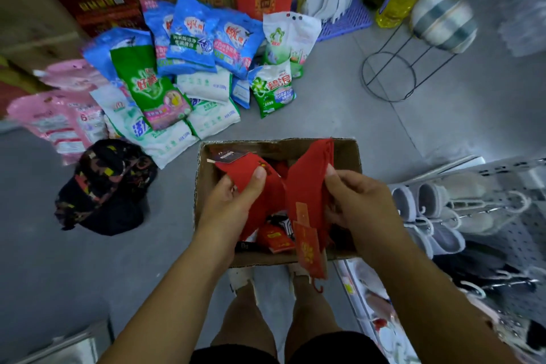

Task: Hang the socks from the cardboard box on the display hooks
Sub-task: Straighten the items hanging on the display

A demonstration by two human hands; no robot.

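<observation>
Both hands over the box, each clamped on a red sock pair.
Left hand (233, 201) pinches one red pair (248, 176) under the thumb. Right hand (357, 204), apart from it, pinches a second red pair (307, 186); its card label (310, 251) dangles past the near rim. Cardboard box (350, 154) sits on the floor by the feet, with more socks inside. Pegboard rack (526, 174) with hung slippers is at right. Further out: dark cap (106, 186), detergent bags (177, 68), wire stand (390, 77).
</observation>
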